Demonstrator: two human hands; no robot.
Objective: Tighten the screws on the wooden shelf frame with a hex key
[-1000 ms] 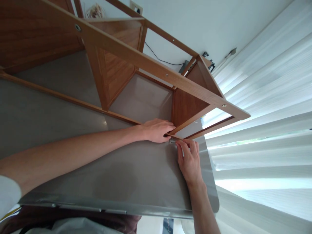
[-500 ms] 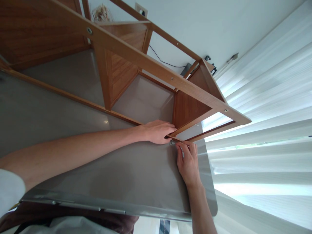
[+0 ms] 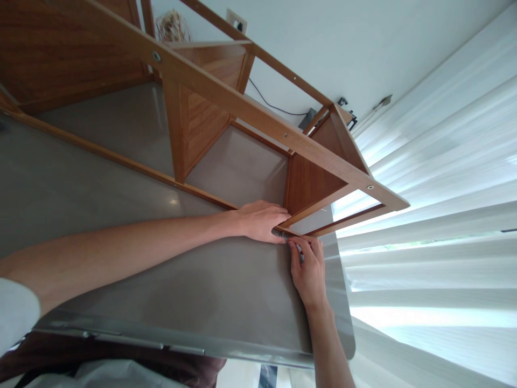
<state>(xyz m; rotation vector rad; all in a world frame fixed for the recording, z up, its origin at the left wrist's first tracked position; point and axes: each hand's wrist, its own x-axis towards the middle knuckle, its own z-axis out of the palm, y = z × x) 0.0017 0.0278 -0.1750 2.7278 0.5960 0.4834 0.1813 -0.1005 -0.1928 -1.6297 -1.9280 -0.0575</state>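
Observation:
A brown wooden frame (image 3: 258,116) with panels and several round fastener holes lies tipped on a grey table (image 3: 194,280). My left hand (image 3: 258,220) presses down on the frame's near corner rail, fingers curled over the wood. Just right of it, my right hand (image 3: 309,267) pinches a small metal tool (image 3: 294,243), likely a hex key, set against that same corner. Most of the tool is hidden by my fingers.
White curtains (image 3: 436,215) with bright window light fill the right side. A white wall (image 3: 323,43) stands behind, with a black cable (image 3: 269,102) and a wall socket (image 3: 236,21). The table's rounded metal edge (image 3: 181,342) runs along the near side.
My right hand has shifted slightly left and turned at the corner, its fingers closing tighter over the small tool. The left hand stays on the rail. The view has tilted a little.

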